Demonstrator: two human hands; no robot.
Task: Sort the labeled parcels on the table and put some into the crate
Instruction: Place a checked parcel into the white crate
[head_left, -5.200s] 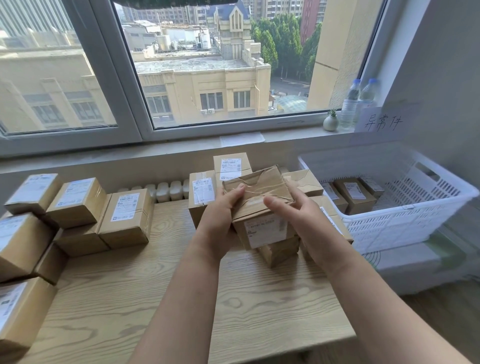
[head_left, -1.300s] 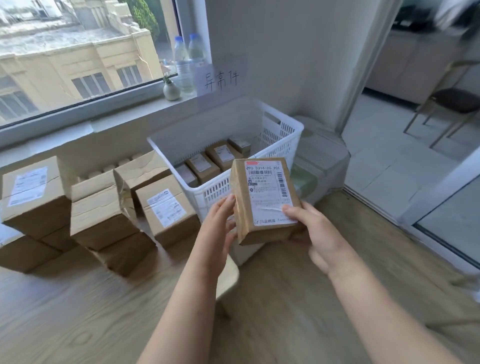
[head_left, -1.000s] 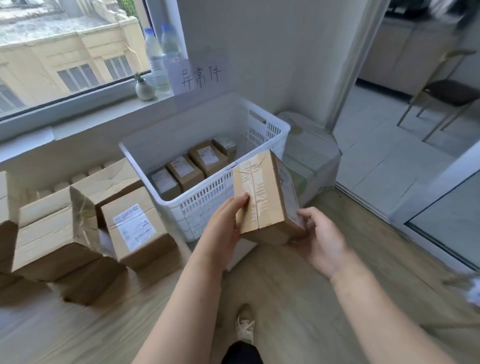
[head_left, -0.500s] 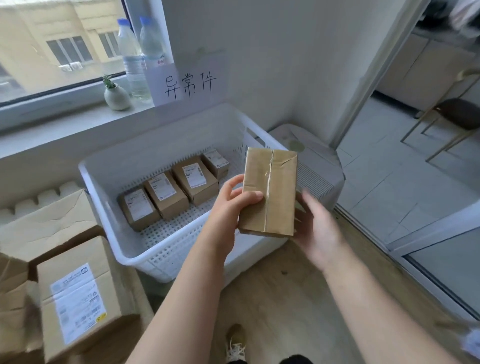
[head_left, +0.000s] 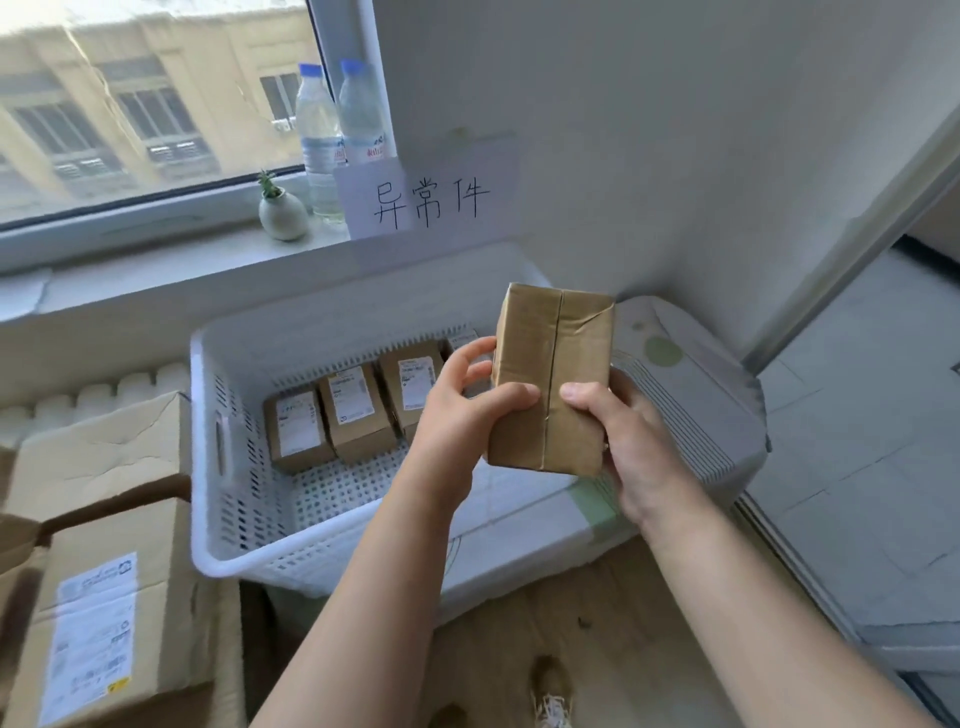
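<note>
Both hands hold a brown cardboard parcel (head_left: 550, 374) upright above the right half of the white plastic crate (head_left: 218, 540); its taped seam faces me and its label is hidden. My left hand (head_left: 457, 415) grips its left edge, thumb across the front. My right hand (head_left: 623, 436) grips its right side, thumb on the front near the seam. Inside the crate, three labeled parcels (head_left: 358, 410) lie in a row along the far wall, and a further one is partly hidden behind the held parcel.
More labeled parcels (head_left: 98, 623) are stacked on the table at the lower left. A paper sign (head_left: 431, 200) hangs on the wall above the crate. Two water bottles (head_left: 337, 130) and a small vase (head_left: 283, 215) stand on the windowsill. A white appliance (head_left: 691, 395) sits right of the crate.
I have turned from the table to the crate carrying the parcel. Over the last second the parcel turned so its taped back faces me, and my right thumb moved onto its front.
</note>
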